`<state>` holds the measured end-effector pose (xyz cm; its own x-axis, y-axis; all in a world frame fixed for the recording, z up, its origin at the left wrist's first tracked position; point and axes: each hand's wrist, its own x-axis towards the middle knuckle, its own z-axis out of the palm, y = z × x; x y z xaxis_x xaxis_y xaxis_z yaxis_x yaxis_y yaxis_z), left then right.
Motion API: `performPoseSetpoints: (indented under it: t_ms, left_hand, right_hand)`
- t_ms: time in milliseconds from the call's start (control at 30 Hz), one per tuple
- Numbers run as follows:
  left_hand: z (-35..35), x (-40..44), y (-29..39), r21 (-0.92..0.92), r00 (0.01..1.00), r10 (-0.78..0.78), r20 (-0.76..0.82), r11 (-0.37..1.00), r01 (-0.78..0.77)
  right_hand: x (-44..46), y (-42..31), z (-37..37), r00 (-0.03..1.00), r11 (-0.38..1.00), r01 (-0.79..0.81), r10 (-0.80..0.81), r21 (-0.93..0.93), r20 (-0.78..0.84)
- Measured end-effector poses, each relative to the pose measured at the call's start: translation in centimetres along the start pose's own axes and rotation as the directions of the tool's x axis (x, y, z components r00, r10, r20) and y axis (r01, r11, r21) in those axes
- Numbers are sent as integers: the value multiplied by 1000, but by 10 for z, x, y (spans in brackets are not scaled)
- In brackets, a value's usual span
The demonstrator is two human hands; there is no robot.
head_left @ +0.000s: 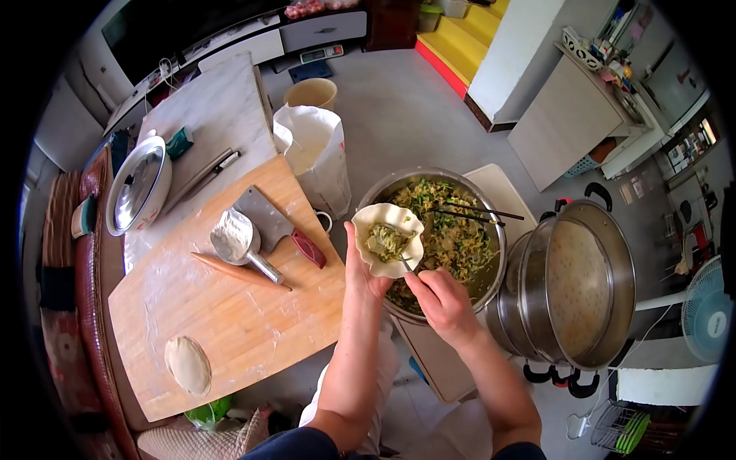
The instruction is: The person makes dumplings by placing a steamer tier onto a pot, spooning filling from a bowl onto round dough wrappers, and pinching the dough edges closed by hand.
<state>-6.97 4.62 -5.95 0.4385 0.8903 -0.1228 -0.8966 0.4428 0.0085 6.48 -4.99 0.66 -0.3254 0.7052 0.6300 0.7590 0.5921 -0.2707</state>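
My head view takes in a long marble-patterned worktop [203, 115] on the left, with a flour-dusted wooden board [153, 303] laid over its near part. On the right I have the stacked metal pot [622, 284], its top tier uncovered, and between pot and board a wide metal bowl [491, 277] holding chopped filling [456, 245] with green pieces. A white bag [330, 169] stands beyond the bowl, beside the worktop. My right hand [445, 307] is over the bowl's near edge, its fingers closed around the handle of a spoon [406, 264]. My left hand [364, 268] is cupped palm up, gripping a wavy-edged dough wrapper [412, 222] from below; I can't see the fingers beneath it. That wrapper is over the bowl's left rim, with a heap of filling at its centre and the spoon's head in the heap. On the board I see a cleaver [261, 213], blade flat, beside a metal scoop [266, 268] loaded with white powder, a tapered rolling pin [236, 270] just nearer me, and one oval dough piece [188, 366] near the front edge. Dark chopsticks [479, 211] reach across the bowl's right rim.
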Motion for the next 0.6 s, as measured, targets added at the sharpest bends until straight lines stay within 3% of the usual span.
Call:
performPoseSetpoints:
  t_ms: [167, 300, 400, 467, 533, 600]
  left_hand:
    - [-3, 6, 3, 4, 989, 38, -140, 999, -38]
    - [-1, 4, 12, 59, 976, 93, -196, 995, -83]
    - [-3, 0, 24, 21, 989, 102, -103, 995, -100]
    - [-11, 0, 31, -49, 997, 73, 26, 996, -72]
    - [-14, 0, 35, -13, 996, 85, 20, 996, -85]
    - [-14, 0, 36, 5, 995, 100, 0, 995, -100]
  right_hand:
    - [5, 11, -15, 977, 992, -104, 114, 66, -179]
    - [-1, 22, -31, 889, 898, -357, 411, 258, -200]
    - [-19, 43, -22, 769, 745, -575, 633, 338, -88]
    - [-43, 58, -6, 699, 668, -696, 714, 263, 33]
    - [-54, 65, 7, 674, 658, -736, 735, 160, 74]
    - [-60, 66, 25, 609, 563, -782, 782, 268, 133]
